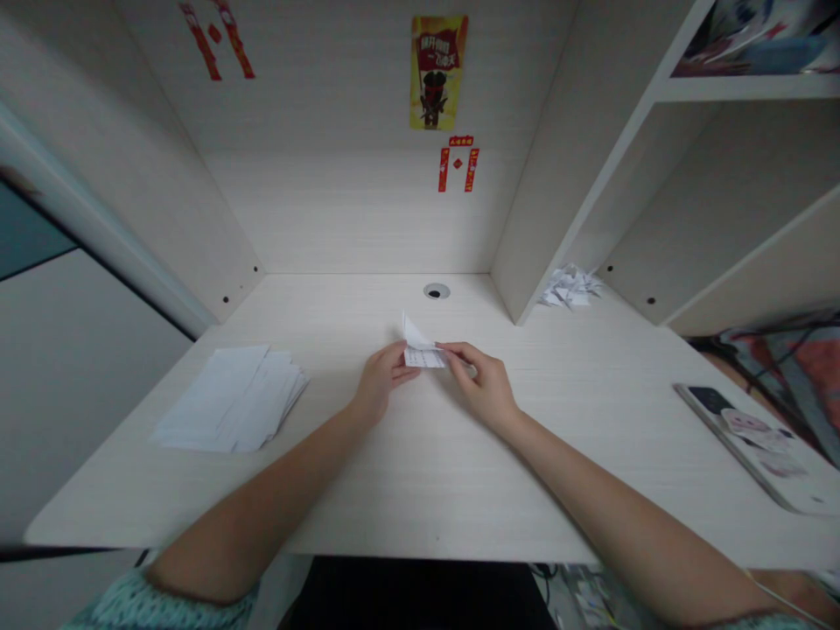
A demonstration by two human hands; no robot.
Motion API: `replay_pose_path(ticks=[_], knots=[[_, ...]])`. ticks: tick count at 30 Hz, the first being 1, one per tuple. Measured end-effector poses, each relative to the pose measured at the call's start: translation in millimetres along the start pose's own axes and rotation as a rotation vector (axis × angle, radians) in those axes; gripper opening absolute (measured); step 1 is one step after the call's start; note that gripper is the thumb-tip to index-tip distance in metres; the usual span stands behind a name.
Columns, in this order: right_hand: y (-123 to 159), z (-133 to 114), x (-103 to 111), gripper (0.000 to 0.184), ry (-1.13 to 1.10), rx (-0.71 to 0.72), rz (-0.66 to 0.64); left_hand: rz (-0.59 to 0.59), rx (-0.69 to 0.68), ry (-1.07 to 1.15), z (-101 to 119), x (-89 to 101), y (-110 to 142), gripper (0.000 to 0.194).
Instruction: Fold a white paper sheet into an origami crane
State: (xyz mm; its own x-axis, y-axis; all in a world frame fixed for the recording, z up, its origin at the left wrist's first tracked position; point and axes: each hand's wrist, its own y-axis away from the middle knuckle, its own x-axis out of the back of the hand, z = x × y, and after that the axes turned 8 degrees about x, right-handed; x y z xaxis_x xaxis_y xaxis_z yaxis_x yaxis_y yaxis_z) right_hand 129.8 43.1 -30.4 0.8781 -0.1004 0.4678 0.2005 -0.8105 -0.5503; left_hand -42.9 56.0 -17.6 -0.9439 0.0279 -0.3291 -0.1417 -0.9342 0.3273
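1. The pale desk (400,490) spreads across the space before the seated person, bare wood under both forearms.
2. To the left lies a loose stack of white paper (216,402), its right side fanned.
3. Well over to the right sits a phone (767,451), back upward, its far end cut off by the edge of view.
4. The left hand (379,381) grips one side of the work, some fingers hidden behind it; the right hand (484,385) pinches the other with thumb and finger.
5. Beyond the right hand is a heap of white paper pieces (570,287), partly screened by an upright panel (557,149).
6. Smallest is the printed slip (423,359) between the fingertips — neither hand nearer, its lower part running left to right, a pointed flap standing at the left — with print too tiny to read.
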Motion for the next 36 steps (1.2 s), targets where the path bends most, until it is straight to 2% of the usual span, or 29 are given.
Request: replay_pose_path(ticks=[7,12,18,21,24,29,32,36], knots=[[-5,20,-10,0.028,-0.338,-0.192,0.203,-0.046,0.035,-0.136,1,-0.3,1,0.031],[-4,25,-12,0.028,-0.447,-0.295,0.253,-0.071,-0.015,-0.138,2,-0.3,2,0.037],[-6,17,-10,0.041,-0.636,-0.363,0.303,-0.044,-0.081,-0.12,3,1.5,2,0.04],[-8,14,-6,0.035,-0.644,-0.315,0.266,-0.052,-0.06,-0.099,4,2.8,1,0.04],[-11,16,0,0.023,-0.593,-0.267,0.143,-0.036,-0.068,-0.053,4,5.3,-2,0.039],[-14,24,5,0.035,-0.671,-0.227,-0.072,0.044,-0.08,0.007,5,8.4,-4,0.03],[-14,25,2,0.037,-0.655,-0.175,-0.113,0.048,-0.044,0.146,7,7.5,-5,0.025],[-11,23,-3,0.028,-0.589,-0.178,-0.099,0.014,0.034,0.281,8,6.9,-4,0.019]])
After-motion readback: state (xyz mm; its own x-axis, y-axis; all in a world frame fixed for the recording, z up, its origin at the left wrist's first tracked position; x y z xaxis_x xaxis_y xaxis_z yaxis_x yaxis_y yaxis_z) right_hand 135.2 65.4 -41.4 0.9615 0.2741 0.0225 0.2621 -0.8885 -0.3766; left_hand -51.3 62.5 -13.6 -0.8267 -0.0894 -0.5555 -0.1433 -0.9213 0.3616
